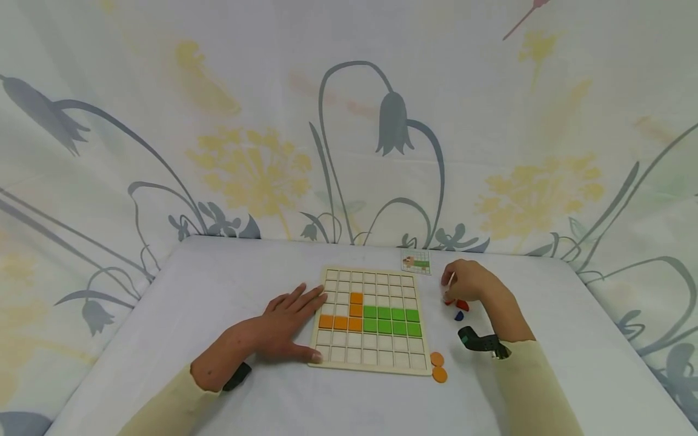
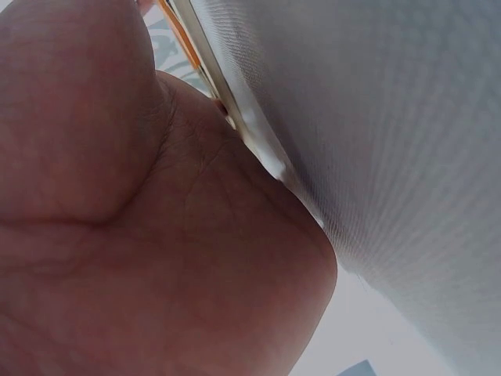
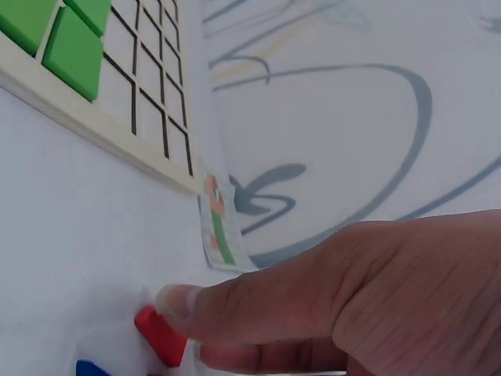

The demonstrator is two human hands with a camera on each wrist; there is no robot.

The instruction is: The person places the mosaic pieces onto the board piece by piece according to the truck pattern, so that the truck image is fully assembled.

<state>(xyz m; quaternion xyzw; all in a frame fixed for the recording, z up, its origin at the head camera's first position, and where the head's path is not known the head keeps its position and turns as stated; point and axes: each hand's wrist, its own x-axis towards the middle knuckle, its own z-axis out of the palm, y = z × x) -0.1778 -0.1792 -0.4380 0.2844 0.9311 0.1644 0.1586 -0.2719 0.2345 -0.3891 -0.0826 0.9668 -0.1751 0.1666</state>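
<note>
A pale wooden grid board [image 1: 371,367] lies on the table, with orange squares [image 1: 340,323] and green squares [image 1: 384,320] in some of its cells. My left hand [image 1: 286,327] rests at its left side, fingers spread, fingertips and thumb touching the edge. In the left wrist view the palm [image 2: 180,235] hides most of the board. To the right of the board, my right hand [image 1: 470,282] reaches down with bent fingers over small red pieces [image 1: 462,305]. In the right wrist view, the thumb meets a red piece [image 3: 163,338]; whether it is pinched is unclear.
A blue piece [image 1: 459,315] lies just below the red ones. Two orange discs [image 1: 438,367] sit beside the board's lower right corner. Behind the board, a small picture card [image 1: 415,262] lies near the patterned cloth backdrop [image 1: 354,181].
</note>
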